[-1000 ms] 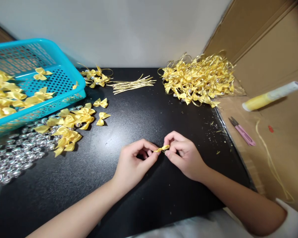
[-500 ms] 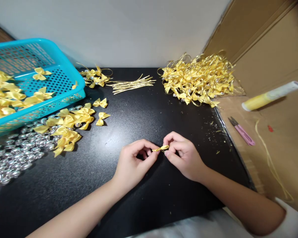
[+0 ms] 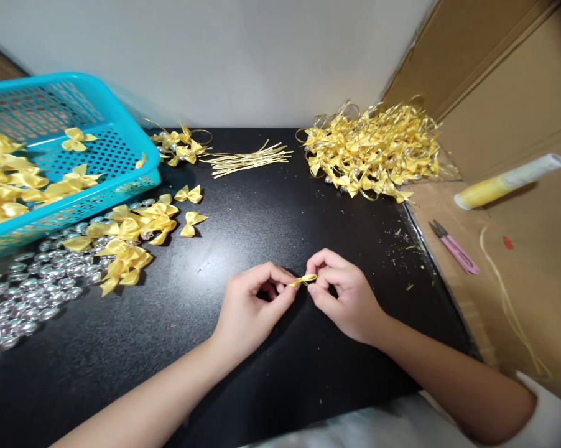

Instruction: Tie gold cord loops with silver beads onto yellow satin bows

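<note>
My left hand (image 3: 255, 298) is closed in a pinch on the left end of a small yellow ribbon bow (image 3: 305, 279). At the bow's other end, the thumb and fingertips of my right hand (image 3: 348, 297) are drawn together around it. A thin strand seems to run beneath the bow, partly hidden by my fingertips. Both hands are low over the black tabletop (image 3: 262, 224), with the bow held between them.
A blue basket (image 3: 135, 149) of yellow bows stands left, near silver beads (image 3: 33, 292) and loose bows (image 3: 126, 261). Gold ties (image 3: 247, 159) lie at the back, beside a heap of finished bows (image 3: 374, 149). Pink snips (image 3: 458, 252) and a yellow roll (image 3: 509, 180) rest on cardboard at right.
Both hands hold nearly the same pose. The bow and my right hand have shifted very slightly to the left; everything else stays in place.
</note>
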The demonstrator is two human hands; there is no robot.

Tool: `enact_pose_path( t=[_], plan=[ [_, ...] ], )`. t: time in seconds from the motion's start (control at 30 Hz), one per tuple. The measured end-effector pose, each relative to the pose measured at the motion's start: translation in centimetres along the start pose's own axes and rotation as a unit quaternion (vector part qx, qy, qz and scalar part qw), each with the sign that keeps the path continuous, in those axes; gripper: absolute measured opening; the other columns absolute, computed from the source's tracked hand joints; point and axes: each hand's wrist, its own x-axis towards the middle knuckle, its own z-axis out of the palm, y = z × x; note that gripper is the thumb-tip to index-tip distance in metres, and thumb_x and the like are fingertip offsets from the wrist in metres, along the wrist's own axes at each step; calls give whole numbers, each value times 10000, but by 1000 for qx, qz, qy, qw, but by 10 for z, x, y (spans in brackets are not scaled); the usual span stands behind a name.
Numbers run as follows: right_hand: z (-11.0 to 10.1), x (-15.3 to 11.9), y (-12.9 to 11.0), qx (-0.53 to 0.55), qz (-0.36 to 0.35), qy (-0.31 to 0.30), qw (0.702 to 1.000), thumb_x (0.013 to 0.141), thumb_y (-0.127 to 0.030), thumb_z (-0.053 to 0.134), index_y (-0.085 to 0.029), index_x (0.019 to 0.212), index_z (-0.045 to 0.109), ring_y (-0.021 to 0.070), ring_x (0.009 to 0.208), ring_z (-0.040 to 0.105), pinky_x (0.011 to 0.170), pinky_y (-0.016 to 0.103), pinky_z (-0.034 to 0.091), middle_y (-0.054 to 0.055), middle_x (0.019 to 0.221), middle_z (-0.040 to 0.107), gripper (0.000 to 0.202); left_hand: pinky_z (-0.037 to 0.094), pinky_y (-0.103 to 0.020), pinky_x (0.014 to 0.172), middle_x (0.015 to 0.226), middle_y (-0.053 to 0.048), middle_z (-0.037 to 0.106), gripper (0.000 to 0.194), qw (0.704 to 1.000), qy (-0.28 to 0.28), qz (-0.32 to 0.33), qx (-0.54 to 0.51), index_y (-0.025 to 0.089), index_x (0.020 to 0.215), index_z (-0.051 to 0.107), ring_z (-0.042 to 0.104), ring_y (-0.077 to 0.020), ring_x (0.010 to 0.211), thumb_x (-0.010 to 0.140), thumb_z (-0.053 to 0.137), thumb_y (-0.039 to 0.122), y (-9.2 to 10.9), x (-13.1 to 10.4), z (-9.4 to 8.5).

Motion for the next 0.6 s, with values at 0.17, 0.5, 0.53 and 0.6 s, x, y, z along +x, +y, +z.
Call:
enact_pose_path(
  t=[0.17, 0.5, 0.53, 0.6],
  plan=[
    [4, -1, 3, -46, -45, 23, 998, 750, -25, 519, -183, 550, 378, 111, 670, 515, 611, 246, 430, 15, 780, 526, 291, 497, -210, 551, 730, -17, 712, 62, 1000, 4, 4, 6, 172, 732, 666, 645, -124, 633, 793, 674, 164, 0, -1, 1],
    [10, -8, 3, -158, -126, 42, 979, 823, -53, 490, -200, 613, 415, 140, 743, 554, 632, 277, 480, 31, 818, 550, 267, 543, -220, 671, 755, -21, 731, 119, 979, 38, 176, 95, 153, 730, 640, 698, -124, 715, 762, 679, 46, 2, -3, -1],
    [10, -8, 3, -164, -132, 41, 977, 833, -58, 487, -201, 631, 432, 143, 750, 557, 635, 280, 485, 33, 822, 553, 254, 546, -227, 687, 757, -22, 733, 120, 974, 39, 197, 101, 152, 739, 639, 700, -125, 722, 761, 681, 42, 2, -3, -1],
    [10, -9, 2, -169, -138, 40, 975, 850, -66, 484, -201, 675, 468, 145, 758, 562, 640, 282, 493, 36, 831, 557, 222, 551, -239, 704, 762, -25, 735, 125, 967, 34, 229, 108, 151, 761, 639, 702, -128, 726, 759, 683, 34, 2, -4, -2]
  ],
)
